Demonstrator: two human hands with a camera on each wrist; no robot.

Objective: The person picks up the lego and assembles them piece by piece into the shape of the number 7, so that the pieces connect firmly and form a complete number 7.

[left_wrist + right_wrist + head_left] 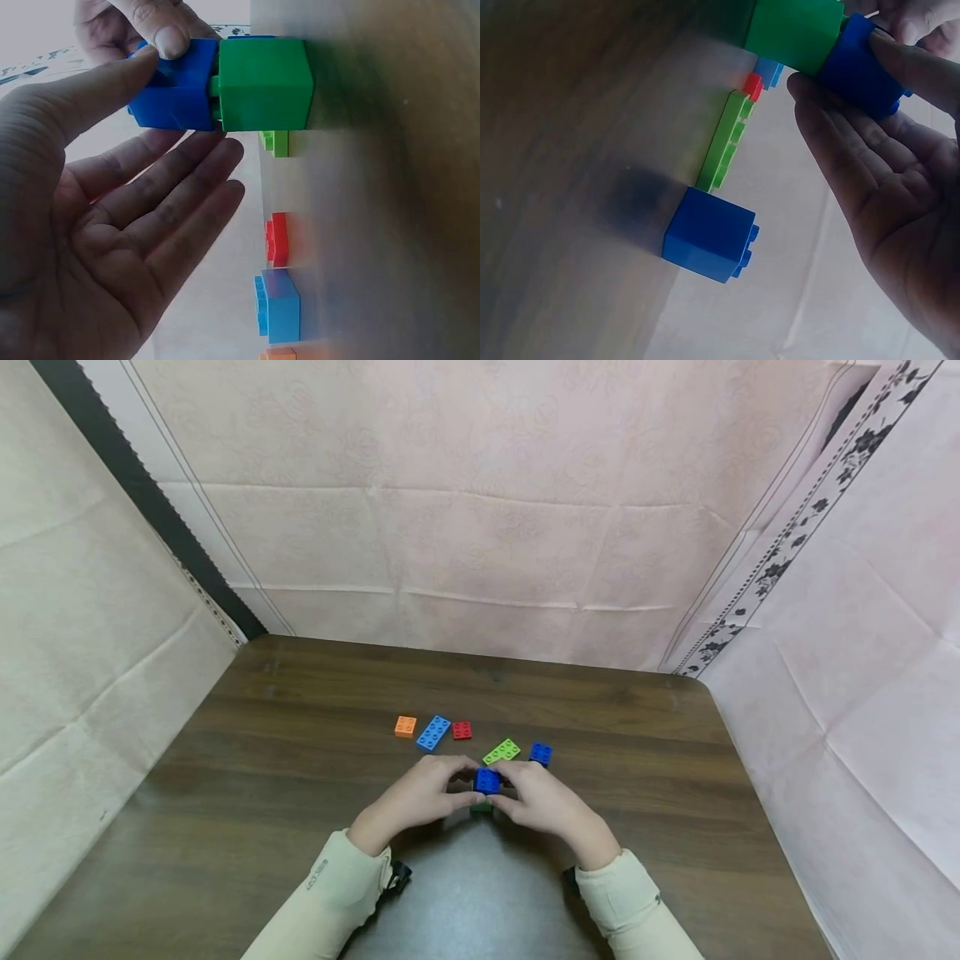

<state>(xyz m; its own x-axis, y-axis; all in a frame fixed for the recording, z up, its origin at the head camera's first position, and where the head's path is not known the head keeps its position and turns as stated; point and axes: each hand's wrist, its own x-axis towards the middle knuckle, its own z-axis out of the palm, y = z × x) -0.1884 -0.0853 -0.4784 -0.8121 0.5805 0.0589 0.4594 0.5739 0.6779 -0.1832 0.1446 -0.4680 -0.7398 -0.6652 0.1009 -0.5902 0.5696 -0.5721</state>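
Note:
A dark blue brick (487, 781) stands on top of a green brick (266, 86), which rests on the table near the middle. In the left wrist view a narrow gap with part of a green stud shows between the two bricks. My left hand (427, 789) pinches the blue brick from the left, thumb on the near side and fingers behind. From the right, my right hand (546, 800) pinches the same brick, its thumb close to the left thumb. Only a small part of the green brick shows below the hands in the head view.
Behind the hands, on the wooden table (300, 827), lie an orange brick (406, 727), a light blue brick (433, 732), a red brick (461, 730), a long lime green brick (502, 752) and another dark blue brick (541, 753). Pale cloth (450, 543) hangs around the table.

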